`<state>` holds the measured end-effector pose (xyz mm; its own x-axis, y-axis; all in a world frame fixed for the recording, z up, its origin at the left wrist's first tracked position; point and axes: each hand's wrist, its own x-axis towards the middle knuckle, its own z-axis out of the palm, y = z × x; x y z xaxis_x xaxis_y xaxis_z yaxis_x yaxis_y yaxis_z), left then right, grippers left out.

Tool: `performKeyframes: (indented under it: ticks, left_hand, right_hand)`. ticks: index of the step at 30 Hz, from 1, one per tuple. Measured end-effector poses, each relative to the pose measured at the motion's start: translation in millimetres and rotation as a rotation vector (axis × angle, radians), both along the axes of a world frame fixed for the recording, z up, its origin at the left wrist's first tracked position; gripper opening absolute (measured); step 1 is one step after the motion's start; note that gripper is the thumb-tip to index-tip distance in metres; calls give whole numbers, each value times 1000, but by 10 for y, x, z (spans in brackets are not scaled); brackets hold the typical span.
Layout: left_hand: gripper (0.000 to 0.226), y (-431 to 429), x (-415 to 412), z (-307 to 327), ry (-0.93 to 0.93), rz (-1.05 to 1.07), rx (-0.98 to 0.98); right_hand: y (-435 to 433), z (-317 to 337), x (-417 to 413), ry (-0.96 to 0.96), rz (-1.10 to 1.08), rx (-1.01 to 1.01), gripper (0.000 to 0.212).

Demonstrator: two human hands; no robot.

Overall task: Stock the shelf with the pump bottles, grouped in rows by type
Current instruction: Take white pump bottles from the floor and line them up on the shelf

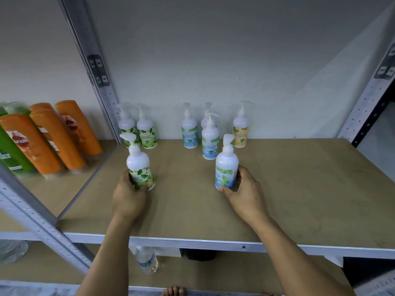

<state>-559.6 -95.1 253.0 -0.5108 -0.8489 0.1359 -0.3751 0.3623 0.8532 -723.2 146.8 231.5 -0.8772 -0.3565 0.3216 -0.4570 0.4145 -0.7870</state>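
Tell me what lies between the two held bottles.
Nothing: the head view shows only bare shelf between the green bottle in the left hand and the blue bottle in the right hand.

Head camera, wide angle
Faces forward and down, close over the shelf (288, 199); wall (213, 50) fills the upper frame.

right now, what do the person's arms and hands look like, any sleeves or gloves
The left hand and right hand are bare, with no gloves. The left forearm and right forearm are bare too, with no sleeves in view. No watch, bracelet or ring shows.
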Motion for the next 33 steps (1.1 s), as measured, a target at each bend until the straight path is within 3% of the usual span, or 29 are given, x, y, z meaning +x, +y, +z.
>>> performKeyframes:
  ticks: [4,6,8,10,14,19,24,33]
  left_hand:
    - [76,266,-4,92,9,195,-32]
    - [61,465,-21,165,125,299,-85]
    - [39,660,-72,219,239,209,-99]
    - [29,795,-172,235,311,-10,-10]
    - [51,816,-460,131,337,-347,229]
    - [65,754,-720,-40,300,-540,251]
    - [59,681,-845,-110,237,-559,137]
    - [47,330,-1143,-94,297,-366,149]
  right_hand:
    - [-139,1,73,24,25,13,53]
    - [-188,-2,98,39,41,19,53]
    - [-219,-12,110,52,64,9,52]
    - [-253,-16,101,97,70,21,52]
    - [-359,-8,77,230,78,148,55]
    - [-270,20,-58,255,162,437,75]
    - [7,25,-221,206,120,658,77]
    - [6,-33,-180,236,149,706,82]
